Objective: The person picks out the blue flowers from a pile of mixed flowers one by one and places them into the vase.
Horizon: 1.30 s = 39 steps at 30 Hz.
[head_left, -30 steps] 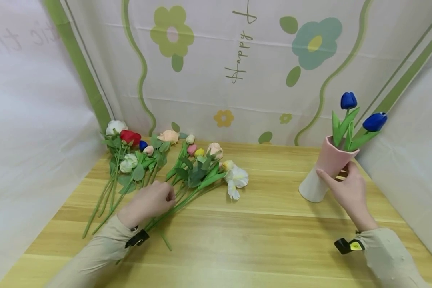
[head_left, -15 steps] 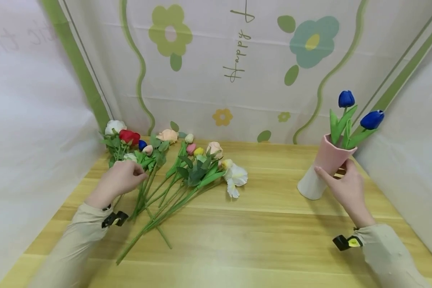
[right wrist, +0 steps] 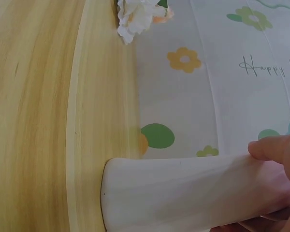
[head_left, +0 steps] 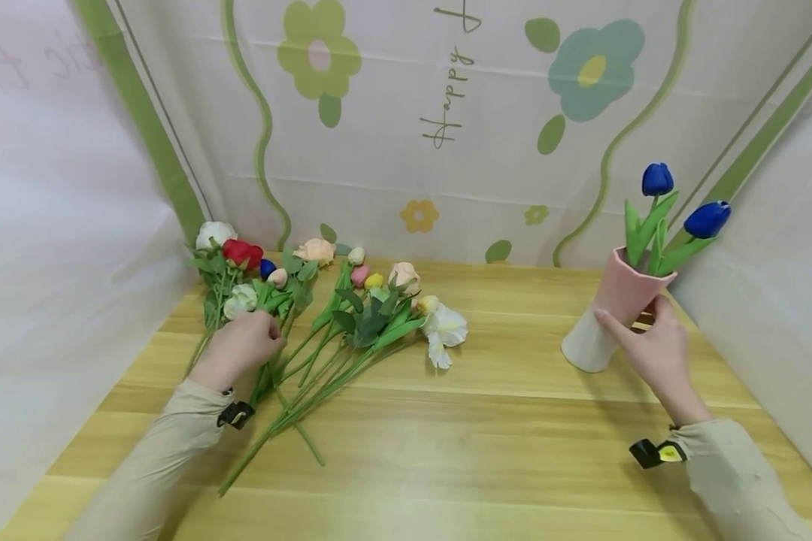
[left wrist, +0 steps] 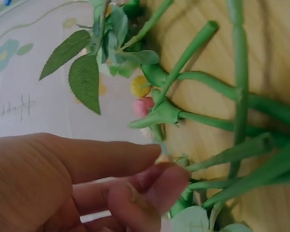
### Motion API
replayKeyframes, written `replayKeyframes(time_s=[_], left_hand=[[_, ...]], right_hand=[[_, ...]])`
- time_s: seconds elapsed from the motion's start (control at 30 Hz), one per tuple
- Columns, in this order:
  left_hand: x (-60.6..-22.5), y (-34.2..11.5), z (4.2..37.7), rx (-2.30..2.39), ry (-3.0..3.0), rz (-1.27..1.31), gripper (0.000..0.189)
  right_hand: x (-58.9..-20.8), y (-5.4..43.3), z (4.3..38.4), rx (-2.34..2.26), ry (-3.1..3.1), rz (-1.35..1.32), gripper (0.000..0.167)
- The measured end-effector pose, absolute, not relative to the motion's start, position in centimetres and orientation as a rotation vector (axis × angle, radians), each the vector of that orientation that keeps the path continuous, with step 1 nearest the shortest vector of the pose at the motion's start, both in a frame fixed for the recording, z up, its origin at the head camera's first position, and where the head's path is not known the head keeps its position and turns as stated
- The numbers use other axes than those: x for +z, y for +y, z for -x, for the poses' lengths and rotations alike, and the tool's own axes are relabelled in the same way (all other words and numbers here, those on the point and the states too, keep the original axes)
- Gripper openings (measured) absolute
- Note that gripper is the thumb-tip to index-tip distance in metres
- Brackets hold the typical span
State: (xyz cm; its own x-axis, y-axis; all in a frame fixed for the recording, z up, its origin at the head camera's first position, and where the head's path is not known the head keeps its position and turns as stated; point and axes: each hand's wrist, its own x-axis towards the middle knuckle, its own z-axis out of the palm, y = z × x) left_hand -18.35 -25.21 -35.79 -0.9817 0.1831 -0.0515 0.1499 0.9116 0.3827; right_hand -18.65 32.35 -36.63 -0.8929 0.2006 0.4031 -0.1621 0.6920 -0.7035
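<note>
Nearest, two beige sleeves reach in over the wooden table, a black device at each wrist. Long green stems lie crossed on the table, their cut ends towards the person. At the right, the right hand grips the vase, thumb on the near side, fingers around the far side; the vase is white below, pink above, its base on the table, with two blue tulips in it. At the left, the left hand is narrow over the stems, fingers curled, thumb near the fingertips; I cannot tell whether it pinches a stem. Beyond it are a ruffled white flower, a pale green flower, a yellow bud and a red rose. Farthest, a white backdrop carries printed flowers and the word "Happy".
</note>
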Motion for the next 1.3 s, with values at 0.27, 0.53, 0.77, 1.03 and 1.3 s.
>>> replayKeyframes(time_s=[0.27, 0.53, 0.77, 1.03, 1.3], left_hand=[[-37.0, -24.0, 18.6, 0.554, 2.993, -0.252, 0.045], [-37.4, -24.0, 18.5, 0.503, 3.032, -0.119, 0.046], [-37.2, -24.2, 18.5, 0.515, 3.033, 0.010, 0.042], [-37.3, -24.4, 18.7, 0.499, 3.025, 0.063, 0.034], [-37.4, -25.2, 18.8, 0.484, 2.990, 0.164, 0.012]], right_hand=[[-36.6, 32.5, 18.6, 1.065, -2.456, 0.021, 0.066], [-36.7, 32.5, 18.7, 1.061, -2.468, 0.018, 0.067], [-36.6, 32.5, 18.7, 1.068, -2.463, 0.030, 0.067], [-36.6, 32.6, 18.7, 1.061, -2.469, 0.028, 0.067], [-36.6, 32.6, 18.7, 1.051, -2.468, 0.027, 0.066]])
